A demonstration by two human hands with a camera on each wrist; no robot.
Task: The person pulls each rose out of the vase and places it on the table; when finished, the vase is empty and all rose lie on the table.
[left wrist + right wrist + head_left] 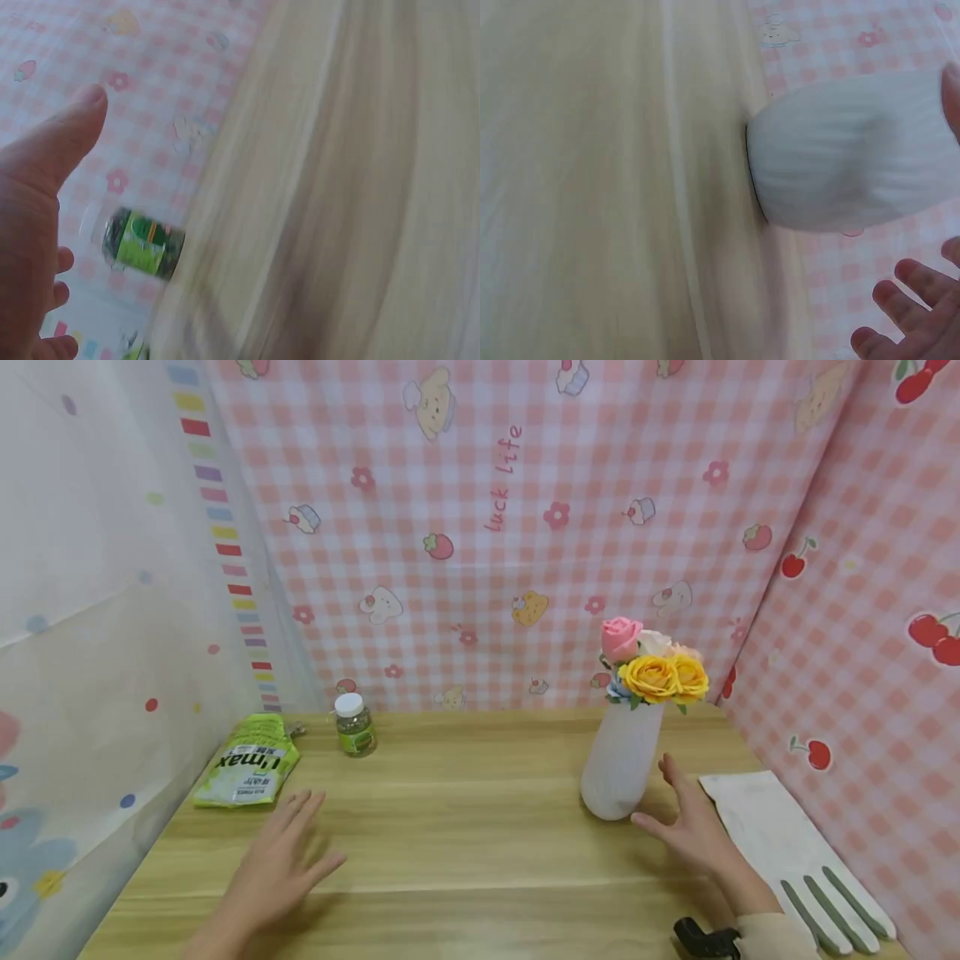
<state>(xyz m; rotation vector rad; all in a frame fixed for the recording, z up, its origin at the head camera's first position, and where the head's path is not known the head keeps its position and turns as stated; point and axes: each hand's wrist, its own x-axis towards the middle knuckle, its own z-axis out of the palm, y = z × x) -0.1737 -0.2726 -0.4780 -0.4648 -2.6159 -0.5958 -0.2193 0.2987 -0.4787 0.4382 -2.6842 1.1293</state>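
Observation:
A white vase (618,764) stands upright on the table, holding pink, white and yellow flowers (651,677). Close to its right side is my right hand (693,827), fingers and thumb spread and nothing in its grasp. In the right wrist view the vase (847,154) lies between the thumb and the fingers, and contact cannot be made out. My left hand (273,860) hovers over the table's left part with its fingers extended, holding nothing. Nearest to it is a green pouch (251,764). Farther back stands a small jar (355,727) with a white lid and green label, also seen in the left wrist view.
White gloves (780,835) with grey-green stripes lie at the right edge of the wooden table (465,827). A pink checked cloth (480,568) hangs behind the table, and another runs along the right. A white curtain (112,610) borders the left.

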